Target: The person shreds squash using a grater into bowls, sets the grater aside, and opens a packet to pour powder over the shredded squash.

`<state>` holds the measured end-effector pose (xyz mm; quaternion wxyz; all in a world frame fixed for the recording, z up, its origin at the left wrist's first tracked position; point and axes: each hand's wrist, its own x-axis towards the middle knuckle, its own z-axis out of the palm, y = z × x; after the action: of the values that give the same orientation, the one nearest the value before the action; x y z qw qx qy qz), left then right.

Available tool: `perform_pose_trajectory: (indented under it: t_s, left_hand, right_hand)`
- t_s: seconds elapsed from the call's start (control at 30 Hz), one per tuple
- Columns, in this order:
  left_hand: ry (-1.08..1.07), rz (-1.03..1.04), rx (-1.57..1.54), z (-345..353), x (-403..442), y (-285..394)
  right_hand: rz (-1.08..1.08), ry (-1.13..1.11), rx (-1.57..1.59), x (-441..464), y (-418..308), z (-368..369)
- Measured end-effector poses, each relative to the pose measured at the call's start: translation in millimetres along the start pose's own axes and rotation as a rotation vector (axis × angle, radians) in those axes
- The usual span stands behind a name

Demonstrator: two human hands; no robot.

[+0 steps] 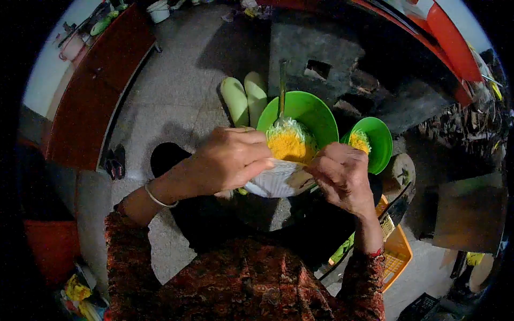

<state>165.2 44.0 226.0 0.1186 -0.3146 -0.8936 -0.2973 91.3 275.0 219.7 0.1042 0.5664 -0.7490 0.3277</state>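
A pale, partly see-through plastic bag (270, 179) is stretched between my two hands. Its left edge is pinched in my left hand (235, 158), which wears a bangle at the wrist. On the other side, the fingers of my right hand (345, 174) are closed on the bag's right edge. Just beyond the bag stands a large green bucket (316, 109) with pale shreds inside. Yellow powder (289, 145) lies heaped over the shreds. A metal spoon-like handle (283, 85) sticks up from the bucket, its lower end buried.
A smaller green bucket (380, 147) with pale and yellow shreds stands at right. Two pale green gourds (235, 100) lie left of the large bucket. An orange plastic basket (399, 254) is by my right arm. A brick stove (300, 48) stands ahead, a red-brown cabinet (93, 96) at left.
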Motion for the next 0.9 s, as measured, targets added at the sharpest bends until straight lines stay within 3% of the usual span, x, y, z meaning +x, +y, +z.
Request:
perform_pose_trajectory:
  t_s: [0.17,0.33,0.43,0.53,0.63,0.73,0.8,0.9]
  left_hand:
    - [0.019,0.025,0.049,-5.9,-8.3,-1.2]
    - [0.057,0.047,0.030,4.2,-3.3,-0.5]
    - [-0.005,0.077,0.079,16.4,-3.7,-1.7]
    - [-0.096,0.128,0.106,28.3,-5.7,6.1]
    - [-0.266,-0.009,0.203,21.0,-13.7,20.2]
    - [-0.060,0.105,0.194,26.0,-20.6,25.5]
    - [-0.160,0.095,0.224,23.0,-24.1,24.2]
    - [-0.343,-0.014,0.251,9.7,-18.5,35.2]
  right_hand:
    - [0.025,0.006,0.025,-1.0,0.6,-1.9]
    - [0.086,-0.164,-0.036,-4.6,-2.4,-15.9]
    - [0.067,-0.062,-0.096,2.2,-12.5,-6.1]
    - [-0.054,-0.148,-0.035,-0.9,-25.4,20.0]
    - [-0.056,-0.079,0.148,-12.0,-20.2,37.1]
    - [-0.064,-0.064,0.240,-16.1,-26.4,39.2]
    - [-0.055,-0.142,0.221,-18.8,-27.2,35.6]
    - [-0.104,-0.055,0.163,-20.7,-28.2,37.5]
